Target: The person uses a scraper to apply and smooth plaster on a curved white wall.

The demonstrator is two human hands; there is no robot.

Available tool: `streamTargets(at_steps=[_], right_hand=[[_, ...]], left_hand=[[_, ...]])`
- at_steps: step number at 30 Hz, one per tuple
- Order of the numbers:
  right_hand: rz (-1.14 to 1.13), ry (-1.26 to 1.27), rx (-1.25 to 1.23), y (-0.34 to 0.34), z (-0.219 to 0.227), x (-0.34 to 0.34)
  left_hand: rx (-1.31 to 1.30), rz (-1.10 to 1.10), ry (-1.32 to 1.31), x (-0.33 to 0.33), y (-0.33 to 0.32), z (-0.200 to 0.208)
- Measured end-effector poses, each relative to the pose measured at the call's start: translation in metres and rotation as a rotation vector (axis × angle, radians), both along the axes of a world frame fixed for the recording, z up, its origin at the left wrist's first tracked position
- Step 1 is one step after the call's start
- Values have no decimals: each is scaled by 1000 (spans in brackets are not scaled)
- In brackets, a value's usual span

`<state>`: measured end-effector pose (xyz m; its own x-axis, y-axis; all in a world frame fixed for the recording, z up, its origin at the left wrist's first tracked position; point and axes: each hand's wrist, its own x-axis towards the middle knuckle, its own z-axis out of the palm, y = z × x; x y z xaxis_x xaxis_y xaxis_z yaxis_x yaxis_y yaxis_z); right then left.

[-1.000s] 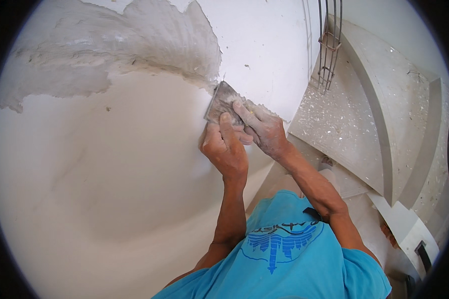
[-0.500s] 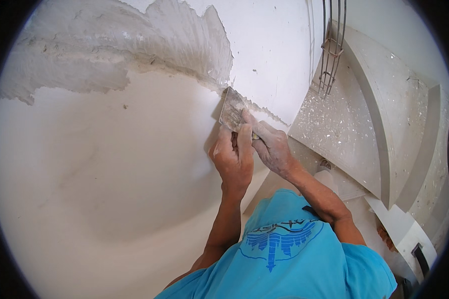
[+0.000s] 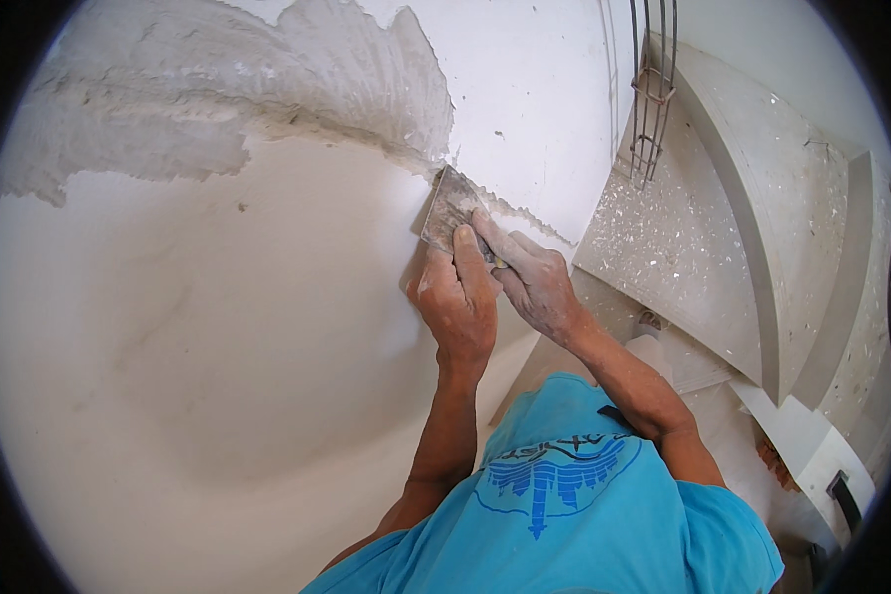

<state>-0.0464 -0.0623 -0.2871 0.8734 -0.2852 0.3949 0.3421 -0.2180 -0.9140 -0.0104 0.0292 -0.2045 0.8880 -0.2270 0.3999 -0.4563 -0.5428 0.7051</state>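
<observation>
Both of my hands are on a putty knife (image 3: 447, 208) with a wide, plaster-smeared blade. My right hand (image 3: 540, 282) is closed round its handle, a bit of yellow showing between the fingers, and its index finger lies along the blade. My left hand (image 3: 457, 307) grips the blade's lower edge, thumb on top and fingers mostly hidden beneath. The blade's far corner meets the wall (image 3: 238, 327) at the end of a rough grey plaster patch (image 3: 356, 79). From there a thin ragged line of plaster (image 3: 530, 220) runs right toward the wall's edge.
On the right, curved steps (image 3: 678, 233) are spattered with white flecks. A cage of thin steel rods (image 3: 648, 109) hangs above them at the upper right. Lower right is a white panel-like object with a black handle (image 3: 844, 500).
The putty knife and both hands have shifted slightly left and up along the wall. My left thumb has moved farther onto the blade.
</observation>
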Motion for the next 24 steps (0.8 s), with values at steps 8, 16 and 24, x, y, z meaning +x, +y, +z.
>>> streamTargets(at_steps=[8, 16, 24], right_hand=[[-201, -218, -35, -4, -3, 27], [-21, -4, -65, -10, -8, -3], [-47, -50, -111, -4, -19, 2]], left_hand=[[104, -5, -146, 18, -19, 5], [46, -18, 93, -5, -4, 9], [-35, -24, 63, -6, 3, -2]])
